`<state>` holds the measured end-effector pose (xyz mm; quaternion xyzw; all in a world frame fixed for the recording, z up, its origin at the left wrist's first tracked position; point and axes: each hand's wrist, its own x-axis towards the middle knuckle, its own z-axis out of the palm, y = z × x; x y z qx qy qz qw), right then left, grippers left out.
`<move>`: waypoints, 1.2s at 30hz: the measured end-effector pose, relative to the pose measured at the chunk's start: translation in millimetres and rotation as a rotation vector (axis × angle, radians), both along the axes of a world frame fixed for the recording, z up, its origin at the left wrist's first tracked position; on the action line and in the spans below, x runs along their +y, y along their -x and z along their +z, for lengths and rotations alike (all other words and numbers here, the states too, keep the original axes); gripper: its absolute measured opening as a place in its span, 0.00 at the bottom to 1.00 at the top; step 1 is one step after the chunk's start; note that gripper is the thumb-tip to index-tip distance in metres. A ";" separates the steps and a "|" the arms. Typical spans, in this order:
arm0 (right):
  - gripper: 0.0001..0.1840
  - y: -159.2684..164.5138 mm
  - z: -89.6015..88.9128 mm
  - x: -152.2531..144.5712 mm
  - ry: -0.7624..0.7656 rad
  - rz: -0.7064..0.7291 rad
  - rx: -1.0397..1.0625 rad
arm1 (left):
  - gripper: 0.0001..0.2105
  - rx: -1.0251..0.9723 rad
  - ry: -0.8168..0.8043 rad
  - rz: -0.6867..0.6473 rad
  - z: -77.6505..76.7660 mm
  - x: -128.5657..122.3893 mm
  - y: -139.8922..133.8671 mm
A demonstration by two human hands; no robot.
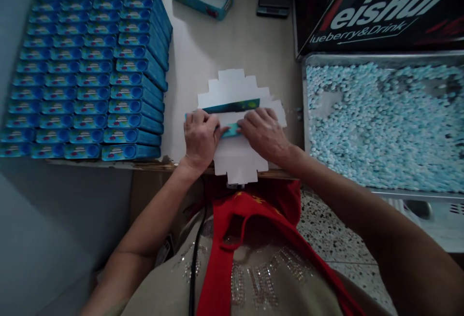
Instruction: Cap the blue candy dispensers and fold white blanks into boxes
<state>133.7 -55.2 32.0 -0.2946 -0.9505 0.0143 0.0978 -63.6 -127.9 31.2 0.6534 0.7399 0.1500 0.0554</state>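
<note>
Left hand [200, 135] and right hand [264, 131] both pinch the partly folded blue carton [232, 107] — it lies between them over flat white cardboard [241, 154] on the table [224, 40], long axis running left to right — neither hand clearly nearer.

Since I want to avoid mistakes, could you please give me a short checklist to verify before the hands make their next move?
1. Both hands on the white cardboard: ok, left hand and right hand both touch it.
2. Cardboard fully on the table: not ok, its near end reaches past the edge.
3. Stack of blue boxes clear of the hands: ok, a gap shows beside the left hand.
4. Right forearm not touching the tray: cannot tell, it overlaps the tray's corner in this view.
5. Open blue box away from the hands: ok, it sits farther back.
</note>
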 end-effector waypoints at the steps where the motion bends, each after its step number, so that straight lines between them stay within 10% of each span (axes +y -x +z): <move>1: 0.15 -2.2 -3.2 -4.4 0.000 0.031 -0.021 | 0.18 0.030 -0.021 -0.018 -2.7 -5.5 -0.9; 7: 0.16 -12.7 -20.3 -13.2 0.070 0.141 -0.025 | 0.16 0.200 -0.069 -0.293 -17.9 -34.0 1.2; 23: 0.19 15.4 1.6 -27.3 0.119 -0.098 -0.201 | 0.16 0.256 0.183 -0.296 -5.0 -7.4 5.8; 29: 0.20 6.7 -2.5 5.2 0.313 0.132 -0.296 | 0.21 0.259 0.250 -0.231 -0.2 -15.3 3.5; 36: 0.13 -19.5 10.2 17.7 0.194 0.448 -0.253 | 0.17 0.175 0.262 -0.208 44.8 -11.2 -17.5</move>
